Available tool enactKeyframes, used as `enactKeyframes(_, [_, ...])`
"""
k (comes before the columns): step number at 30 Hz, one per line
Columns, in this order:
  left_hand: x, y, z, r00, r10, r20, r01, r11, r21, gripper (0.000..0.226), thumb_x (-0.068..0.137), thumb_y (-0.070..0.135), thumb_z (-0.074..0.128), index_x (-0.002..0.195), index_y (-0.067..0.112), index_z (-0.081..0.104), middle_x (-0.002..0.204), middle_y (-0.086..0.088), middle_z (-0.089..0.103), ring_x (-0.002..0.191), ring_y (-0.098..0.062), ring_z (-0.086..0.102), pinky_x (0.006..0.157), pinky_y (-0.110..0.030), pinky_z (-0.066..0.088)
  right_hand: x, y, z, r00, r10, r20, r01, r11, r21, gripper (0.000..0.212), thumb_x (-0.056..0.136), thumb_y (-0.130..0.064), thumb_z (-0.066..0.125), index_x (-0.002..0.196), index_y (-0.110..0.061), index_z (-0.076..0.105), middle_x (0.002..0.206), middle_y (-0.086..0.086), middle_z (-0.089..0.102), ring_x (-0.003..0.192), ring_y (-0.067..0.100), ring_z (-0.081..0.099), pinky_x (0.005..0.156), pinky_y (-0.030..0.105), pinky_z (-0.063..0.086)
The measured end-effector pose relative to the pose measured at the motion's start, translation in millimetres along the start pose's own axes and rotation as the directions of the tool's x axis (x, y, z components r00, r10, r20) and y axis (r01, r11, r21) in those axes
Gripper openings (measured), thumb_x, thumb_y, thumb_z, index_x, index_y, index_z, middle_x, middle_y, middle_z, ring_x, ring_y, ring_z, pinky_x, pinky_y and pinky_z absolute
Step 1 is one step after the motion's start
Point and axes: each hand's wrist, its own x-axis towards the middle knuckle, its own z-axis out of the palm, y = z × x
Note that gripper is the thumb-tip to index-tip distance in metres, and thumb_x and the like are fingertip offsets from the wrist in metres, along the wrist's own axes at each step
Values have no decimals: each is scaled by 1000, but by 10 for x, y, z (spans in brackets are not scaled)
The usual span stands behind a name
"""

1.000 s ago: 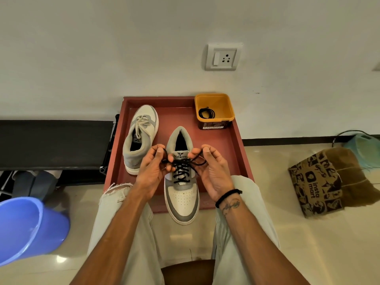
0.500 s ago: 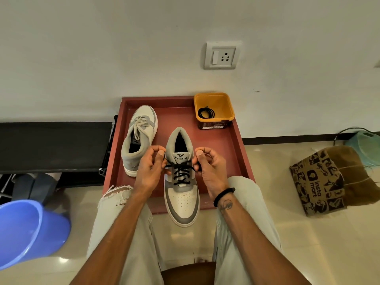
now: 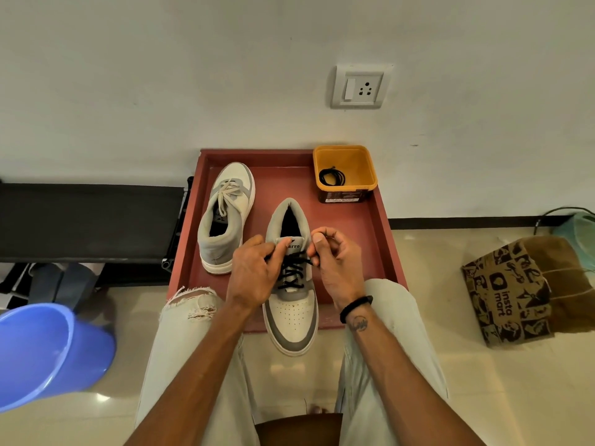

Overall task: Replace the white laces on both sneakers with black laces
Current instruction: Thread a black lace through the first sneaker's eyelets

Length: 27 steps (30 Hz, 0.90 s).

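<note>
Near sneaker [image 3: 291, 320] on red table [image 3: 383, 226], toe over its front edge, black lace [image 3: 291, 272] threaded; left hand [image 3: 254, 275] and right hand [image 3: 338, 265] each pinching a lace end; white-laced sneaker [image 3: 225, 217] beside; spare black lace [image 3: 331, 177] in yellow tub [image 3: 346, 156]

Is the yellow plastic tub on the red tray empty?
No, the yellow plastic tub at the far right corner of the red tray holds a small coiled black lace.

both forearms reach forward, left hand [image 3: 254, 272] and right hand [image 3: 338, 265] close together, fingers curled and pinching.
</note>
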Motion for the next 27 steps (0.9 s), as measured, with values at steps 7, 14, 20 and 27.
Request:
enactKeyframes(7, [31, -125, -19, 999, 42, -11, -42, 999, -2, 51, 102, 32, 60, 57, 9, 55, 58, 0, 40, 48, -15, 35, 47, -19, 27, 43, 3, -84, 998, 10, -65, -10, 1000, 1, 14, 103, -7, 58, 94, -12, 68, 69, 6, 66, 58, 13, 53, 63, 32, 50])
enactKeyframes(14, [-32, -80, -109, 989, -145, 28, 148, 980, -136, 30, 106, 36, 55, 80, 20, 58, 70, 10, 57, 60, -5, 53, 55, -19, 43, -47, 30, -100, 995, -54, -89, 26, 957, -288, 27, 93, -29, 74, 119, -24, 68, 108, -9, 74, 99, 5, 69, 91, 36, 59])
enactKeyframes(20, [-289, -61, -210, 952, -304, 47, 307, 946, -101, 30, 102, 31, 61, 131, 25, 56, 120, 9, 63, 103, -4, 61, 87, -23, 55, -168, 8, -80, 916, -326, 233, 397, 665, -632, 56, 90, -36, 74, 141, -24, 56, 143, -6, 52, 134, 12, 45, 110, 26, 39])
enactKeyframes(27, [-307, -18, -341, 969, -246, 4, 245, 968, 57, 37, 102, 32, 55, 138, 25, 52, 142, 2, 45, 119, -21, 58, 90, -45, 61, -61, -122, 126, 872, -157, 463, 484, 408, -774, 47, 98, -27, 63, 143, -18, 53, 141, 1, 54, 131, 20, 47, 107, 42, 45])
